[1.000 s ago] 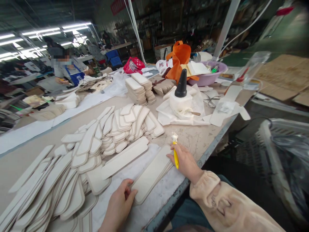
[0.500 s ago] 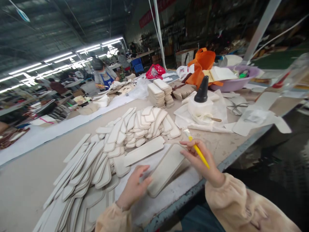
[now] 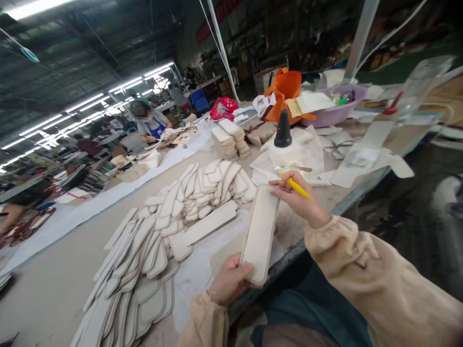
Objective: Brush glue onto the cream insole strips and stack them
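Left hand [image 3: 230, 279]: gripping pale panel [image 3: 259, 231], near end | right hand [image 3: 297, 201]: curled round yellow-handled tool [image 3: 298, 188], at panel's far end

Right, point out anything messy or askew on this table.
The heap of cream strips, left of the held strip, sprawls loosely at mixed angles, which looks untidy against the squarer stacks behind it. Nothing appears plainly damaged.

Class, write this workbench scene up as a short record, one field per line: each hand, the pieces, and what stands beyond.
Left hand: grips the near end of a long pale piece
Right hand: holds a yellow-handled tool, fingers at the piece's far end
Layers held: cannot tell
Loose heap: overlapping pale pieces left of the hands
Beyond: black-topped white container, purple basin, orange bag
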`<state>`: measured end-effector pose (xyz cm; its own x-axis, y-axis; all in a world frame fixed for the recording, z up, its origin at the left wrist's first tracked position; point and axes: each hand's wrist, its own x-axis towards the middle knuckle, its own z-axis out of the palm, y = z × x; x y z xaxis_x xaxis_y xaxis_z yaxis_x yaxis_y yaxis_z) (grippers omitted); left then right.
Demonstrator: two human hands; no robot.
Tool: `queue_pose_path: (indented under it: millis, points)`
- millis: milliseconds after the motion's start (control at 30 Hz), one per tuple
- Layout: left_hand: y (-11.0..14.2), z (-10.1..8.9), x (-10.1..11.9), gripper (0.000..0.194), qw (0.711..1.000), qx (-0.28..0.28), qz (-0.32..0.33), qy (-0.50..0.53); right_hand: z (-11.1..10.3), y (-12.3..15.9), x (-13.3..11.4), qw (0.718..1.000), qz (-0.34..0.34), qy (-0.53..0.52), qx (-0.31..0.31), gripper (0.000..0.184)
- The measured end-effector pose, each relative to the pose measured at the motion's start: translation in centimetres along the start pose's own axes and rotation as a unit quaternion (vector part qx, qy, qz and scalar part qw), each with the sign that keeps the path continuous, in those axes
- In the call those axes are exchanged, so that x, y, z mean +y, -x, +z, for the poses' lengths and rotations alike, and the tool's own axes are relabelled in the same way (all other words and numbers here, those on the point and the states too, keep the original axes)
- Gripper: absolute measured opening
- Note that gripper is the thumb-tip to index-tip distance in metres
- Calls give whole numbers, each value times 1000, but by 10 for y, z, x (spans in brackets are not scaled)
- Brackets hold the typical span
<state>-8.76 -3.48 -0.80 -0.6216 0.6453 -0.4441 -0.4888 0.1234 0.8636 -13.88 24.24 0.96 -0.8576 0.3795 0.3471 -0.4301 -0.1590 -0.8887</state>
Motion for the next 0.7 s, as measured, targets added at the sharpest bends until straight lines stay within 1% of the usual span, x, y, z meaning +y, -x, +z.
queue_pose_path:
  millis: [100, 233, 367, 533, 700]
  points:
    - [3, 19, -12, 51, 998, 18, -19, 53, -10, 5, 12, 999, 10, 45, -7, 40]
    - [3, 31, -14, 49, 995, 33, -33, 87, -18, 6, 17, 995, 12, 102, -5, 38]
    - [3, 36, -12, 48, 995, 44, -44, 76, -22, 7, 13, 993, 21, 117, -7, 36]
    - [6, 40, -12, 45, 995, 54, -54, 69, -25, 12, 7, 991, 10, 131, -19, 32]
    - [11, 38, -17, 46, 994, 42, -57, 79, -21, 18, 2, 992, 11, 122, -22, 32]
